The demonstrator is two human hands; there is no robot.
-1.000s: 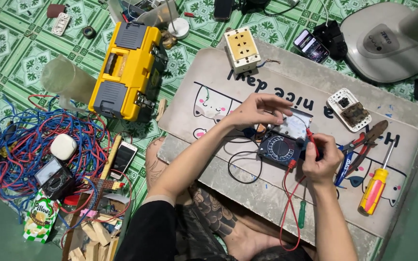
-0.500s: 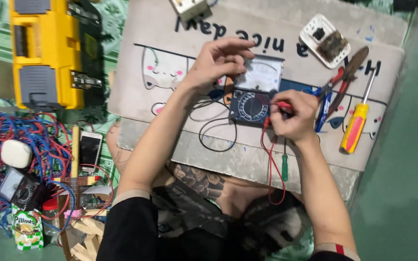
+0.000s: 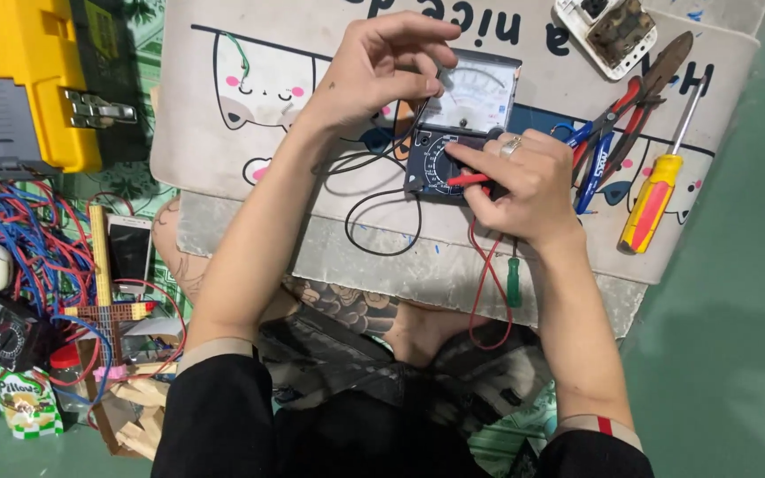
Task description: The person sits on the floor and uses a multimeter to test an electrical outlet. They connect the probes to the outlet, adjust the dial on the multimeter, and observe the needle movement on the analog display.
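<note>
Multimeter [image 3: 453, 142] sits upper centre of frame on the mat [image 3: 223, 150]; left hand [image 3: 382, 66] pinches its top edge, right hand [image 3: 524, 181] grips red probe [image 3: 468, 180] closed; best kept steady, tip pressed squarely

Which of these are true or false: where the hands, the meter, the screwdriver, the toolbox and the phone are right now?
1. The right hand holds a red probe at the analog multimeter. True.
2. The left hand grips the yellow-handled screwdriver. False: the screwdriver lies untouched on the mat; the left hand is at the meter's top edge.
3. The yellow toolbox sits on the mat. False: it stands beside it.
4. A phone lies by the blue and red wires. True.
</note>
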